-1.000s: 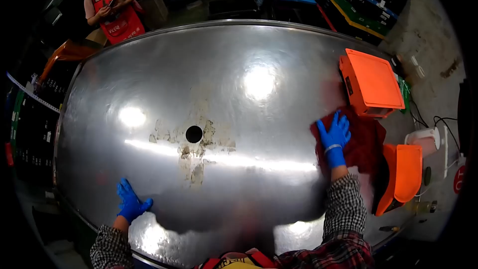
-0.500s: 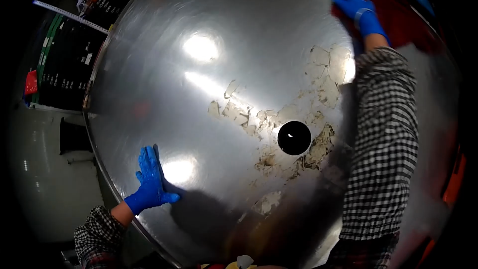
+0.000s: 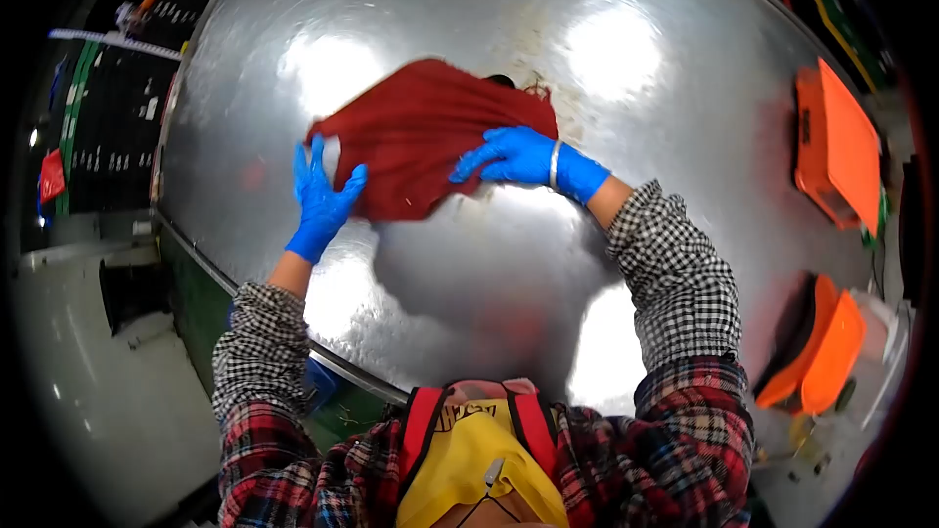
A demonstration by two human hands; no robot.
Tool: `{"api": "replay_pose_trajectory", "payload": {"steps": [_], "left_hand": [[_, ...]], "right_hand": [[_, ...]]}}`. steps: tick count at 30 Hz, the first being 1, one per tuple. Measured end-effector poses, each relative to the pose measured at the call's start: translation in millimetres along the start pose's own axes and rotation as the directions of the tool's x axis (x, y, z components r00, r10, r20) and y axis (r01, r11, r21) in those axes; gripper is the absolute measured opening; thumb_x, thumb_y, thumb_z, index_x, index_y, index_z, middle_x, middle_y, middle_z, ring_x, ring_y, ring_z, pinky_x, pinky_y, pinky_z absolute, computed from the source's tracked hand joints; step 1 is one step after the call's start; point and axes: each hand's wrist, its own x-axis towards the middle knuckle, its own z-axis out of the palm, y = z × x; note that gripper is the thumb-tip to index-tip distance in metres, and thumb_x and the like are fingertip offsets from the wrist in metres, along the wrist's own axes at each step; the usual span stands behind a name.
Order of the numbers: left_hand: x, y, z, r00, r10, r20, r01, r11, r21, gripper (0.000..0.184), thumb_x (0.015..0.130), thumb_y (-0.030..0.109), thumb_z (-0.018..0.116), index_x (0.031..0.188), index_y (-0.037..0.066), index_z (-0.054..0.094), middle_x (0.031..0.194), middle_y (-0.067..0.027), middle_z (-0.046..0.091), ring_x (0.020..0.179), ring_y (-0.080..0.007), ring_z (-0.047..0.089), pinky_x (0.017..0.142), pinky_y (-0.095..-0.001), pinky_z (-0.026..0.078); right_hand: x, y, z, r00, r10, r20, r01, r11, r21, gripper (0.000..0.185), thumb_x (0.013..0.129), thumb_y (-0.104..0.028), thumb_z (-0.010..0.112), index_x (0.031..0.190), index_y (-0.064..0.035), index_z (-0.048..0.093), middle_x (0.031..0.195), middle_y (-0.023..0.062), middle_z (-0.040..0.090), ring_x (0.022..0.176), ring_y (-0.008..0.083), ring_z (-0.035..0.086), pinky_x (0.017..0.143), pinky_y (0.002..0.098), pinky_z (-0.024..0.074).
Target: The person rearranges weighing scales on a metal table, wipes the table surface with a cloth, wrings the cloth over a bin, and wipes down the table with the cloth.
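A dark red cloth (image 3: 421, 142) lies spread on the shiny metal table (image 3: 469, 0), partly covering the round dark hole (image 3: 501, 81). My right hand (image 3: 518, 154), in a blue glove with a pale band at the wrist, rests on the cloth's right part with its fingers spread. At the cloth's left edge is my left hand (image 3: 325, 198), also blue-gloved, fingers apart and thumb beside the cloth. Worn, pale patches (image 3: 558, 108) show on the metal around the hole.
Two orange devices stand at the right, one farther back (image 3: 841, 147) and one nearer (image 3: 817, 347). Black crates (image 3: 117, 127) are stacked beyond the table's left edge. A raised metal rim (image 3: 205, 259) borders the table.
The cloth and my right hand have come from the far right to the middle-left of the table. My left hand has moved up to the cloth. The view has shifted.
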Motion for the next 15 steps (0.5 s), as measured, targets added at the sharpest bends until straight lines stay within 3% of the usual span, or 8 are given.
{"api": "replay_pose_trajectory", "payload": {"steps": [2, 3, 4, 8, 10, 13, 14, 15], "left_hand": [[16, 101, 2, 0.976, 0.216, 0.01, -0.214, 0.962, 0.167, 0.111, 0.077, 0.061, 0.07, 0.157, 0.014, 0.009, 0.16, -0.0244, 0.0, 0.146, -0.0467, 0.004, 0.109, -0.0714, 0.008], [19, 128, 12, 0.978, 0.196, 0.073, -0.208, 0.957, 0.203, 0.109, 0.078, 0.062, 0.069, 0.157, 0.017, 0.009, 0.16, -0.0239, 0.0, 0.146, -0.0473, 0.005, 0.109, -0.0716, 0.007], [27, 137, 32, 0.954, 0.241, 0.178, -0.268, 0.952, 0.148, 0.107, 0.078, 0.062, 0.068, 0.157, 0.019, 0.009, 0.161, -0.0231, 0.0, 0.146, -0.0476, 0.005, 0.109, -0.0715, 0.007], [-17, 213, 107, 0.834, 0.487, 0.26, -0.529, 0.84, 0.122, 0.101, 0.08, 0.058, 0.066, 0.156, 0.017, 0.015, 0.16, -0.0208, 0.01, 0.145, -0.0475, 0.012, 0.111, -0.0676, 0.011], [-68, 251, 122, 0.73, 0.669, 0.139, -0.662, 0.743, -0.097, 0.092, 0.082, 0.05, 0.066, 0.155, 0.014, 0.022, 0.157, -0.0201, 0.021, 0.143, -0.046, 0.02, 0.114, -0.061, 0.016], [-146, 285, 154, 0.549, 0.785, 0.286, -0.758, 0.612, -0.227, 0.086, 0.085, 0.041, 0.067, 0.153, 0.011, 0.025, 0.155, -0.0183, 0.028, 0.141, -0.0409, 0.029, 0.115, -0.0533, 0.024], [-168, 290, 167, 0.601, 0.754, 0.265, -0.673, 0.656, -0.341, 0.085, 0.085, 0.039, 0.067, 0.153, 0.01, 0.025, 0.154, -0.0184, 0.028, 0.14, -0.0397, 0.03, 0.115, -0.0514, 0.026], [-188, 293, 176, 0.653, 0.714, 0.253, -0.573, 0.684, -0.452, 0.084, 0.085, 0.038, 0.066, 0.153, 0.009, 0.025, 0.154, -0.0185, 0.028, 0.14, -0.0384, 0.031, 0.115, -0.0496, 0.027]], "right_hand": [[-43, -38, 17, 0.97, 0.244, -0.005, -0.214, 0.862, 0.46, 0.027, 0.092, -0.008, 0.06, 0.118, -0.0055, 0.069, 0.118, 0.0031, 0.069, 0.106, 0.0125, 0.062, 0.073, 0.0245, 0.0529], [-60, -35, 29, 0.96, -0.007, -0.281, 0.145, 0.868, 0.475, 0.027, 0.093, -0.009, 0.058, 0.117, -0.0009, 0.067, 0.121, 0.0091, 0.067, 0.109, 0.0172, 0.062, 0.08, 0.027, 0.0543], [-84, -62, 23, 0.914, 0.225, -0.337, 0.042, 0.774, 0.631, 0.03, 0.094, -0.013, 0.058, 0.119, 0.0015, 0.066, 0.124, 0.0122, 0.065, 0.114, 0.0219, 0.06, 0.099, 0.0336, 0.0478], [-198, -67, 24, 0.522, 0.37, -0.768, 0.366, 0.716, 0.594, 0.049, 0.095, -0.021, 0.057, 0.134, 0.0074, 0.051, 0.13, 0.0169, 0.059, 0.119, 0.0243, 0.058, 0.106, 0.0362, 0.0427], [-249, -60, 43, 0.257, 0.37, -0.893, 0.167, 0.893, 0.418, 0.05, 0.098, -0.024, 0.055, 0.14, 0.0026, 0.046, 0.133, 0.018, 0.056, 0.122, 0.0242, 0.055, 0.107, 0.0375, 0.042], [-262, -69, 111, 0.327, 0.292, -0.899, -0.098, 0.956, 0.275, 0.077, 0.091, -0.05, 0.061, 0.147, -0.0024, 0.037, 0.148, 0.0208, 0.04, 0.128, 0.0333, 0.049, 0.109, 0.0433, 0.0393], [-260, -75, 136, 0.464, 0.147, -0.874, -0.454, 0.886, -0.092, 0.09, 0.083, -0.057, 0.065, 0.148, -0.0036, 0.036, 0.151, 0.0214, 0.035, 0.131, 0.0371, 0.043, 0.11, 0.0469, 0.035], [-259, -77, 162, 0.628, 0.073, -0.775, -0.649, 0.598, -0.47, 0.102, 0.074, -0.065, 0.069, 0.149, -0.0047, 0.035, 0.154, 0.0221, 0.031, 0.135, 0.0409, 0.037, 0.111, 0.0506, 0.0307]]}}
